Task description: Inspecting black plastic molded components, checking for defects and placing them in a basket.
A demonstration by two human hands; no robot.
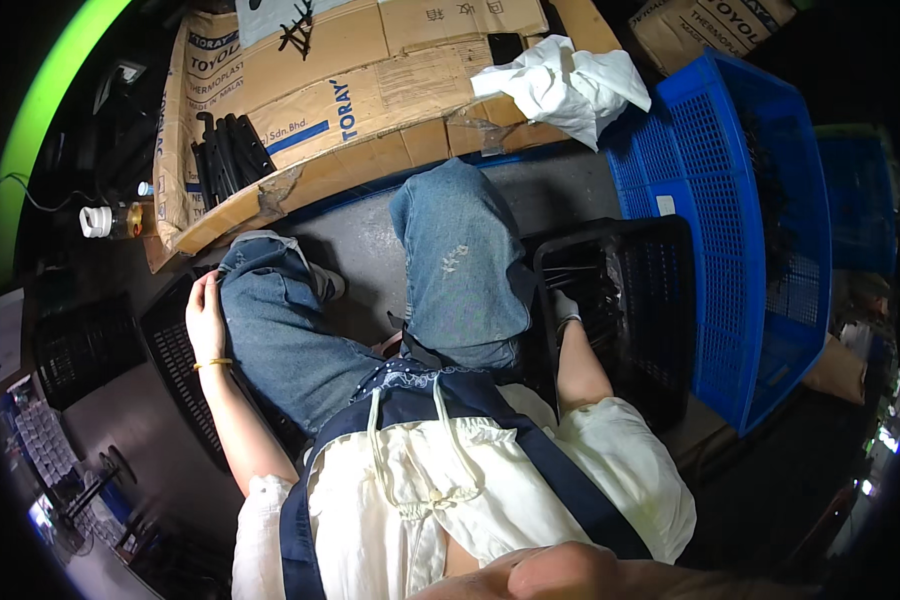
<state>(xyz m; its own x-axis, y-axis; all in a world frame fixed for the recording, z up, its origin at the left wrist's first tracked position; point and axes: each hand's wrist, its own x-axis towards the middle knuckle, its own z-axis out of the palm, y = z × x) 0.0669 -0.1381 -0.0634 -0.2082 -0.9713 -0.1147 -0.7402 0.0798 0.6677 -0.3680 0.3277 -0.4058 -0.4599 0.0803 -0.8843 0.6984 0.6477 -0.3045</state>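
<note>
My left hand point(206, 318), bare with a yellow band at the wrist, hangs beside my left knee. Its fingers look loosely stretched, with nothing visible in them, close to the rim of a black slatted basket point(182, 345). On my other side, my right hand point(564, 306) reaches down into a black crate point(667, 290); it seems to wear a pale glove. Dark, shiny pieces point(582, 268) lie in that crate next to the hand. Shadow and the crate's wall hide the right fingers, so I cannot tell whether they hold anything.
Ahead stands a cardboard-covered surface point(410, 90) with black curved strips point(230, 160) and a crumpled white cloth point(567, 88). A large blue perforated crate point(682, 150) is at the right. A bottle point(120, 221) stands at the left, near another black basket point(88, 350).
</note>
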